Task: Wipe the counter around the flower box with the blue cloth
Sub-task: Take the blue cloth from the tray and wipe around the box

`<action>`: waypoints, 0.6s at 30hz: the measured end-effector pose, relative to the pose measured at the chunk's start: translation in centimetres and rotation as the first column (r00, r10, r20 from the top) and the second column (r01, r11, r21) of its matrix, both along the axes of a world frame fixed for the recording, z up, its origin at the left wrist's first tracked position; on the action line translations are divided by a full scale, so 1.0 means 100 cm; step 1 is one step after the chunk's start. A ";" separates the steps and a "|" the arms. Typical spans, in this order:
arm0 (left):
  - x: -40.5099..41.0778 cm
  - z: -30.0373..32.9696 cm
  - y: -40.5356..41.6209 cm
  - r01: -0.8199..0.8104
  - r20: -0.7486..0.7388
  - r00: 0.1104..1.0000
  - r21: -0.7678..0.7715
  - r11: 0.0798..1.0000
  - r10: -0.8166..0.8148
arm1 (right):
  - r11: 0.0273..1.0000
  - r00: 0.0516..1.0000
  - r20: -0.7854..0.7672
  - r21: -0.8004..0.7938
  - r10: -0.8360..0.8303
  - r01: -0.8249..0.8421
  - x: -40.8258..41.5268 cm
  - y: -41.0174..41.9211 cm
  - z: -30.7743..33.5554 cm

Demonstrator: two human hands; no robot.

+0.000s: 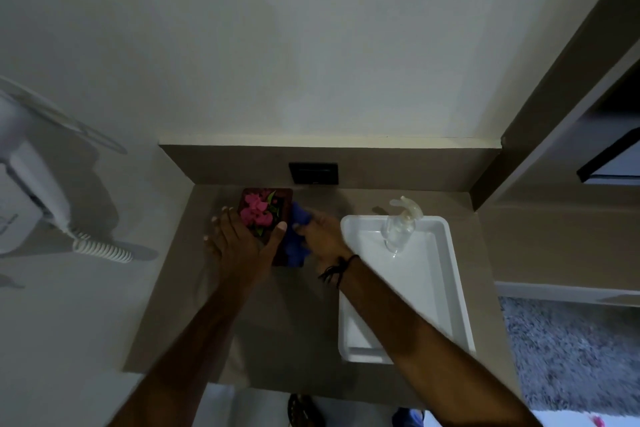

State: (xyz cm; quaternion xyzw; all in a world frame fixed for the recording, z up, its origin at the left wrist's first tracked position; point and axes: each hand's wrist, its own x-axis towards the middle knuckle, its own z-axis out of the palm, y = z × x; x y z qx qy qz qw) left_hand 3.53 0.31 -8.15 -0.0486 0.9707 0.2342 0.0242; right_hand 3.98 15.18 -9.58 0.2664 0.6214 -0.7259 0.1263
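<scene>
Wiping beside the flower box (277, 199), far left of the desk (294, 322): my left hand (239, 236) clasps the box, my right hand (322, 232) grips the blue cloth (296, 236) against its right side. Next, probably shift box, wipe beneath. Count: one box, one cloth, one white tray (450, 270), one pump bottle (398, 225).

Head view: worn on the person's head, looking steeply down (wide-angle) at the grey-brown stone counter (298, 315).
Nearness: arm's length, forearms entering from below.

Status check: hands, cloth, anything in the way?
Left hand gripping flower box. Right hand holding blue cloth beside box. White tray close right.
</scene>
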 end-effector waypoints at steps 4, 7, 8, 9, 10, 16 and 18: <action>-0.001 -0.005 -0.001 -0.007 -0.007 1.000 -0.010 1.000 0.007 | 0.975 0.982 -0.141 -0.197 -0.129 0.100 0.013 0.001 0.002; -0.002 -0.007 -0.001 -0.019 -0.010 1.000 0.001 1.000 0.019 | 0.998 0.996 -0.093 0.070 0.004 0.003 0.020 -0.011 -0.019; -0.002 -0.007 -0.001 -0.020 -0.011 1.000 0.007 1.000 0.020 | 0.974 0.996 -0.037 0.216 0.077 -0.067 0.019 -0.016 -0.027; -0.002 -0.006 -0.001 -0.017 -0.012 1.000 0.012 1.000 0.017 | 0.936 0.992 0.022 0.329 0.126 -0.126 0.018 -0.019 -0.034; -0.002 -0.006 -0.001 -0.013 -0.013 1.000 0.014 1.000 0.013 | 0.904 0.987 0.075 0.398 0.141 -0.159 0.016 -0.020 -0.039; 0.001 -0.004 0.000 -0.007 -0.009 1.000 0.015 1.000 0.007 | 0.849 0.982 0.172 0.503 0.083 -0.160 0.006 -0.029 -0.041; -0.001 -0.005 0.000 -0.001 -0.022 1.000 0.026 1.000 0.001 | 0.878 0.980 0.187 0.454 0.073 -0.153 0.004 -0.029 -0.037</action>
